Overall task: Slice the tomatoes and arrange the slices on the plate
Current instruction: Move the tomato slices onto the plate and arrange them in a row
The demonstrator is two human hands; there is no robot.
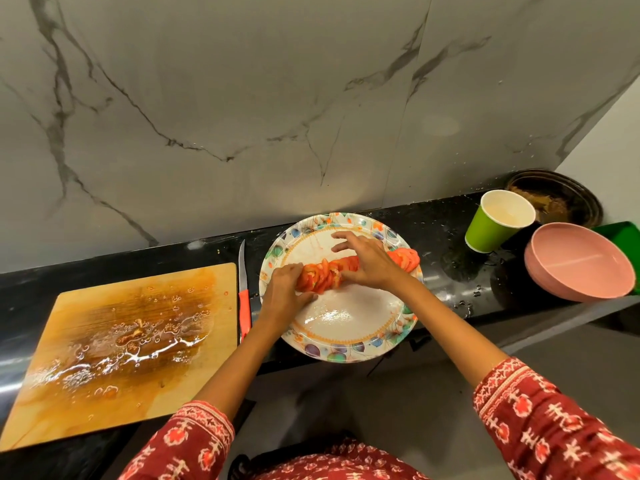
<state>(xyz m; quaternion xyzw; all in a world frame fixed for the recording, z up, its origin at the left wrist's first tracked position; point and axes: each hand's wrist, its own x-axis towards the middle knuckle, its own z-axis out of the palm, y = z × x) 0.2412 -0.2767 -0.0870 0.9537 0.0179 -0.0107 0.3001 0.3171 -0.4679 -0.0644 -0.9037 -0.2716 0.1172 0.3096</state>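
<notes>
A row of red tomato slices [329, 273] lies across the middle of a round plate with a coloured patterned rim [346, 344] on the black counter. My left hand [285, 289] holds the left end of the row, fingers curled round the slices. My right hand [369, 261] rests over the right part of the row with its fingers spread and fairly straight; a few slices [407, 258] show beyond it. A knife with a red handle [244, 306] lies on the counter between the plate and a wet wooden cutting board [131, 348].
A green paper cup [495, 223] stands at the right, with a pink bowl [581, 265] beside it on a green tray [620, 232]. A dark dish [557, 199] sits in the back corner. A marble wall rises right behind the narrow counter.
</notes>
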